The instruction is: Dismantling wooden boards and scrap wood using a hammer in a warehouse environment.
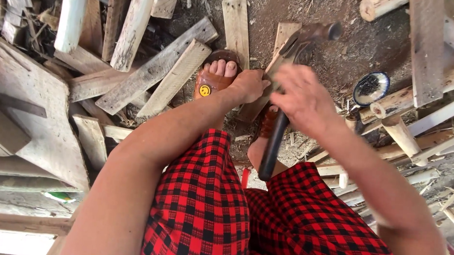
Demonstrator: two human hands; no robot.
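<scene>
Wooden slat [279, 48] pinned by left hand [249, 85]; right hand [302, 97] clenched on raised hammer [290, 84]; nailing appears under way, unfinished

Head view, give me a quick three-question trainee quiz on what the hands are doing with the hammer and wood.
1. True or false: the right hand grips a hammer with a black handle.
2. What does the left hand touch? A) a bowl B) a wooden board C) a red cloth
3. What small round thing lies on the dirt to the right of the hammer?

Key:
1. True.
2. B, the board by the sandalled foot.
3. A bowl with a dark patterned rim.
</scene>
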